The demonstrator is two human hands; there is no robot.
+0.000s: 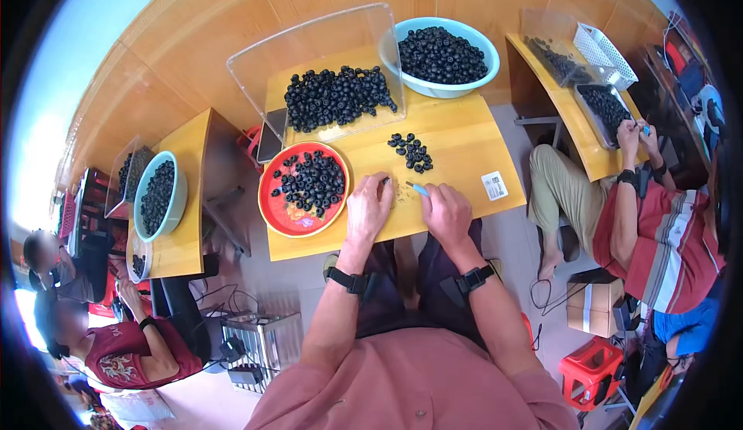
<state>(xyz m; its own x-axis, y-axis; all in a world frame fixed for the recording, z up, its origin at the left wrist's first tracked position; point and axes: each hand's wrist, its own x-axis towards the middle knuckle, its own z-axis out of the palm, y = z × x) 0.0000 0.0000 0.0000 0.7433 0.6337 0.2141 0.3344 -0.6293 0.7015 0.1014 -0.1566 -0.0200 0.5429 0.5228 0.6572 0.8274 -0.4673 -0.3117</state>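
Observation:
My left hand [368, 205] is closed at the near edge of the yellow table, pinching a small black bead-like piece [385, 181] between its fingertips. My right hand [447, 212] grips a slim tool with a light blue handle [419, 189], its tip toward the left hand; what kind of tool it is I cannot make out. Light crumbs [401, 193] lie between the hands. Just beyond them sits a loose group of black round pieces [411, 152]. Left of my left hand, a red plate with a yellow rim [272, 219] holds many more such pieces.
At the table's back stand a clear bin [251, 82] with black pieces spilling forward and a heaped light blue basin [490, 70]. A dark flat object [271, 137] lies beside the bin. People work at side tables left and right. A red stool [592, 368] stands low right.

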